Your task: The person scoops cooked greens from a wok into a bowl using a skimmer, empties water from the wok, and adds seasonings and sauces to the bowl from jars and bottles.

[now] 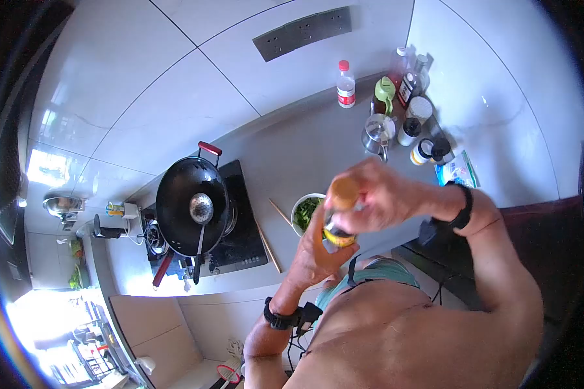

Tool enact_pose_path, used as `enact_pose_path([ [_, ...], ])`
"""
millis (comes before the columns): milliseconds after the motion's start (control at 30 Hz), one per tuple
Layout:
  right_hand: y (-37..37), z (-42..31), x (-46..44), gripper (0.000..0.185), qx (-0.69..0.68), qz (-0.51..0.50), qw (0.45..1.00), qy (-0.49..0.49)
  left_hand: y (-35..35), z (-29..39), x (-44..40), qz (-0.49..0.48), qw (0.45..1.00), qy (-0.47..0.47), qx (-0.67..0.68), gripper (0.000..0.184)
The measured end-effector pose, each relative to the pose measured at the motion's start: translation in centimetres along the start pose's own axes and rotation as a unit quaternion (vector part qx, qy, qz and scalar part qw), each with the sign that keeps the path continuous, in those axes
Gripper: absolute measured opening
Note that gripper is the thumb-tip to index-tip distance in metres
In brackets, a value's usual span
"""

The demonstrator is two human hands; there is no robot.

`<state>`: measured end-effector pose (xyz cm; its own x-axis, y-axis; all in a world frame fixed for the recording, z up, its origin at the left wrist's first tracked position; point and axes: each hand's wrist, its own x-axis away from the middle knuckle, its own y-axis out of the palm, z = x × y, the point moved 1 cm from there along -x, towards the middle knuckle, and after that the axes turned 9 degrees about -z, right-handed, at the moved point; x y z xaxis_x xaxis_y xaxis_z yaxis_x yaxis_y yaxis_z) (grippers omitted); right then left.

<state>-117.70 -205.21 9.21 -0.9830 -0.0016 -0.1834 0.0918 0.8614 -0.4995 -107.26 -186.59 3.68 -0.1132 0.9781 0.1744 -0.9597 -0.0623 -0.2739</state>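
In the head view my left hand (313,254) is wrapped round the lower part of a bottle with a yellow label (339,238). My right hand (384,198) closes about the upper part of that same bottle, beside its orange-brown cap (344,192). Fingers cover most of the bottle, and I cannot make out its contents. Just behind my left hand stands a white bowl (294,217) of chopped green leaves (305,211), partly hidden by the fingers. A pair of chopsticks (270,249) lies on the counter left of the bowl.
A black wok (175,194) with a metal skimmer (202,209) in it sits on the stove (243,243) at left. A red-capped bottle (346,87) stands near the wall. At the right back are a green-lidded jug (385,91), a glass pot (378,129), and several seasoning jars (409,131).
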Motion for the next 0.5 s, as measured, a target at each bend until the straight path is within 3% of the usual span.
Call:
enact_pose_path([
  [67,2.4,-1.1,-0.2,0.046,0.069,-0.050,0.994,0.075,0.2,-0.9,1.3,0.002,0.999,-0.028,0.020,0.077],
  [167,6.8,-1.3,0.0,0.068,0.059,0.149,0.986,-0.036,0.4,-4.6,3.8,0.038,0.998,-0.002,0.050,0.070],
  [200,8.9,-1.0,0.9,0.084,0.015,0.101,0.994,0.026,0.7,-6.1,4.5,0.052,0.997,0.015,0.054,0.071],
  [300,15.4,-0.3,1.1,0.083,-0.136,0.105,0.981,0.088,0.6,-6.4,7.0,0.070,0.997,0.031,0.017,0.077],
  [367,16.7,-0.6,1.3,0.077,-0.133,0.094,0.980,0.117,0.7,-6.9,8.4,0.057,0.998,0.016,0.021,0.081],
  [400,17.1,-0.7,1.5,0.075,-0.134,0.094,0.980,0.117,-0.8,-4.7,9.6,0.031,0.997,0.021,-0.061,0.076],
  [500,18.4,-1.5,2.1,0.070,-0.107,0.084,0.979,0.150,-4.5,-6.0,12.2,0.046,0.999,0.023,-0.017,0.070],
])
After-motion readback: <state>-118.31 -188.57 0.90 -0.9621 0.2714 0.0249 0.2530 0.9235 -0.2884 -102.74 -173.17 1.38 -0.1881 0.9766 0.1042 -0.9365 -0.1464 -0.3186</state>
